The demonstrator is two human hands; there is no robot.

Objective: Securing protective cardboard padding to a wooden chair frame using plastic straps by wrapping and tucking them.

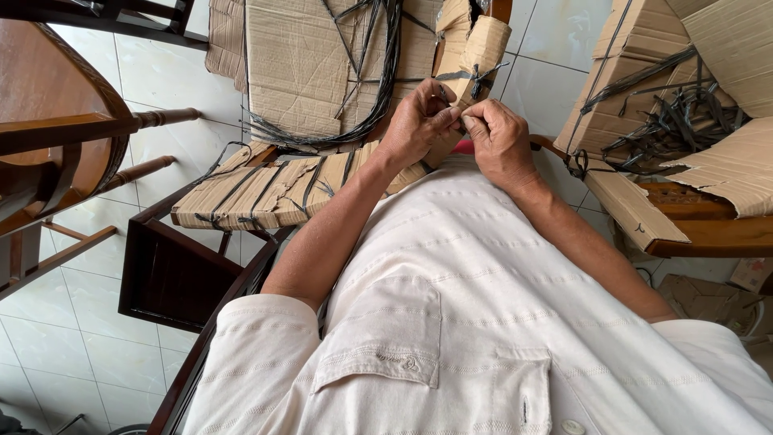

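My left hand (pixel 416 125) and my right hand (pixel 500 143) meet in front of my chest, fingertips pinched together on a thin black strap (pixel 469 78) tied around a cardboard-wrapped piece of furniture (pixel 475 48). The cardboard wrap stands just beyond my fingers. More black straps (pixel 378 80) hang in loose loops over the cardboard-covered chair back behind it. My pale shirt fills the lower frame and hides what lies under my forearms.
A cardboard-wrapped chair seat (pixel 266 189) with a dark wooden frame (pixel 173 274) sits left. Another wrapped piece (pixel 668 113) with cut straps is at right. A brown wooden chair (pixel 56 137) stands far left on the white tiled floor (pixel 88 322).
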